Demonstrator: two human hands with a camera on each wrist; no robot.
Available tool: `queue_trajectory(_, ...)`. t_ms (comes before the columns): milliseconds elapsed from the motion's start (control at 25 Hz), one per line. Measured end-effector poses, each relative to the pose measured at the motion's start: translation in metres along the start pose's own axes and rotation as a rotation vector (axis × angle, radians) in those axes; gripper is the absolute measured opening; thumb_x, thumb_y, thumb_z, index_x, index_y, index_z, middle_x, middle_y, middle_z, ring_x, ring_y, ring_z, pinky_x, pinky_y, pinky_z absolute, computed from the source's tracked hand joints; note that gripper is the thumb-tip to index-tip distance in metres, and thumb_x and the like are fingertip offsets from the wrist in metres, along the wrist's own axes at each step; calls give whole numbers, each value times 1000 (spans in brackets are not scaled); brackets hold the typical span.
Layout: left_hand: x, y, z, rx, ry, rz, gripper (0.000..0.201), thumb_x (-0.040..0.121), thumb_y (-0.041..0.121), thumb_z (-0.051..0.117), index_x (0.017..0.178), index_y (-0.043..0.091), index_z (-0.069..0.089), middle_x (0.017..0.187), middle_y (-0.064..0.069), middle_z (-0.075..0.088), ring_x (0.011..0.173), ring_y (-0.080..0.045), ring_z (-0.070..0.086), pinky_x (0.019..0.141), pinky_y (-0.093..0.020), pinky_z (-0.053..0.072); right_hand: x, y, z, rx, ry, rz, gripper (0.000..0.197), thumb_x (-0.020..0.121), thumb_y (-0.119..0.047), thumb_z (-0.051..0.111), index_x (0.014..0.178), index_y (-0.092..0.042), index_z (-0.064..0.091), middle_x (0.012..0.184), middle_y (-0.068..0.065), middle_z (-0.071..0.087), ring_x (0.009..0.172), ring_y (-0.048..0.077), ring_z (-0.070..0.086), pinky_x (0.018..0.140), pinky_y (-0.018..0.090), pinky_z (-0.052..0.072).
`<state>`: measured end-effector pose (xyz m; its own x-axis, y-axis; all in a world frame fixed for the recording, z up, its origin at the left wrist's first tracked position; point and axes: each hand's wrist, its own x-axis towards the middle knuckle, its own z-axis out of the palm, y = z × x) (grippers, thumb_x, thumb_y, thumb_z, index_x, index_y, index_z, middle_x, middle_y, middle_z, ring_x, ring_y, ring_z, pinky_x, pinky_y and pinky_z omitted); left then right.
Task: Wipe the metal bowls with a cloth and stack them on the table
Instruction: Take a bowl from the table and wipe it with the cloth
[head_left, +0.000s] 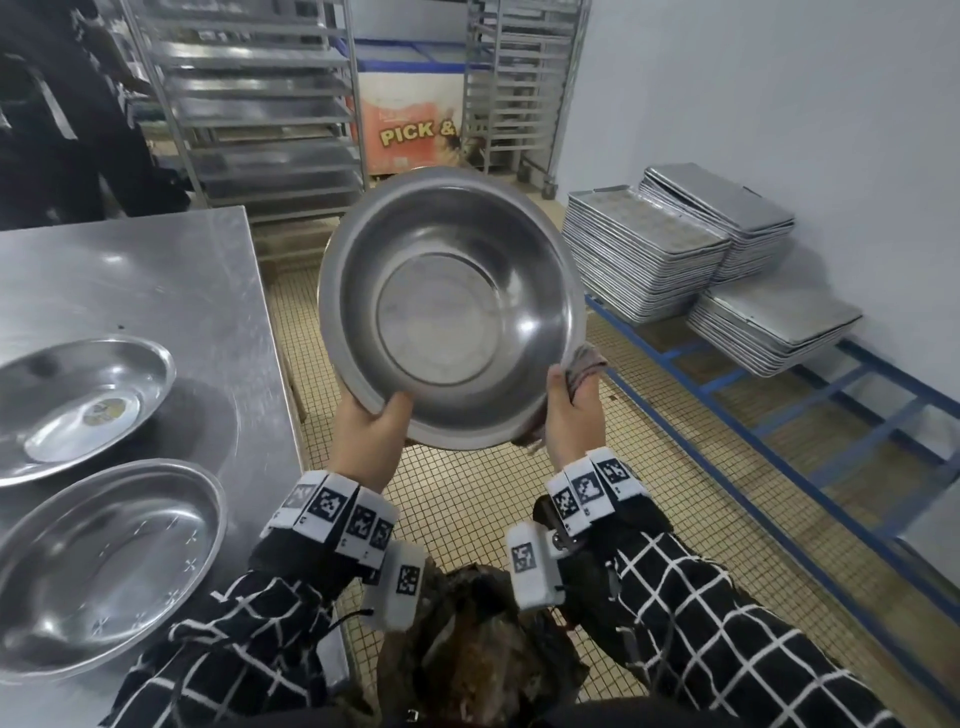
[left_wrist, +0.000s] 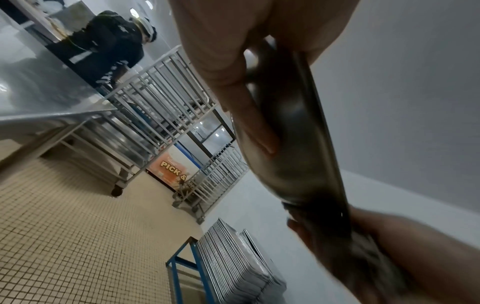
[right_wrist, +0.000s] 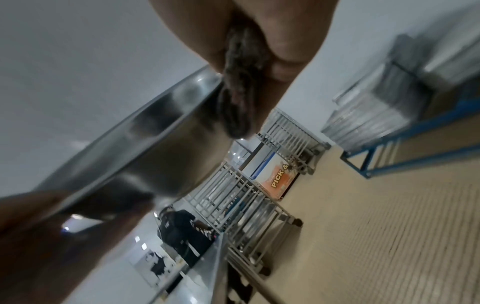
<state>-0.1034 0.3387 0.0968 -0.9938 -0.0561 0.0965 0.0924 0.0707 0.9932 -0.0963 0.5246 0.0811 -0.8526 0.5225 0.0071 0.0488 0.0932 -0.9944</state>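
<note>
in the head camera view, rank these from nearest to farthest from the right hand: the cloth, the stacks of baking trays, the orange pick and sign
Measured from the right hand:
1. The cloth, bunched in that hand against the rim of the held bowl.
2. The stacks of baking trays, on the blue rack at the right wall.
3. The orange sign, far back between the metal racks.

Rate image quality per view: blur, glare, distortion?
Head view: mostly sharp, wide-angle bending at the edges, ceiling-light glare on the table and inside the held bowl. Left wrist view: background sharp, bowl rim and right hand smeared. Right wrist view: worst, cloth, bowl and floor tiles all motion-blurred, left hand dark.
</note>
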Motion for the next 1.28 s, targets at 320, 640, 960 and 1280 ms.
queue_trajectory(320, 23, 1, -34, 137, 70, -3, 22, 95, 13, 49, 117, 19, 52, 87, 7, 57, 80, -9, 54, 63, -22, 42, -7, 23, -15, -219, -43, 33, 31, 101, -31, 37, 118, -15, 57, 90, -11, 62, 84, 5, 62, 57, 13, 43)
queue_trajectory(640, 19, 12, -31, 163, -53, -3, 19, 96, 19, 50, 114, 24, 54, 91, 6, 61, 83, -9, 58, 65, -22, 43, -41, 28, 22, -936, -801, -696, 51, 100, -45, 29, 144, -20, 33, 150, 0, 34, 140, 16, 23, 117, 36, 19)
queue_trajectory(960, 16, 17, -40, 256, -172, -54, 12, 94, 18, 53, 90, 27, 58, 88, -14, 67, 81, -35, 65, 72, -48, 55, 18, 27, -3, -1766, -536, -686, 67, 94, -52, -1, 152, -17, 1, 159, 8, 5, 146, 29, -5, 117, 44, -9)
queue_trajectory(1280, 11, 17, -40, 281, -126, -64, 12, 93, 13, 50, 101, 14, 58, 101, -25, 63, 80, -27, 56, 72, -45, 51, -30, 50, -10, -1272, -853, -743, 61, 95, -51, 9, 141, -25, 40, 145, -5, 43, 140, 14, 28, 119, 38, 12)
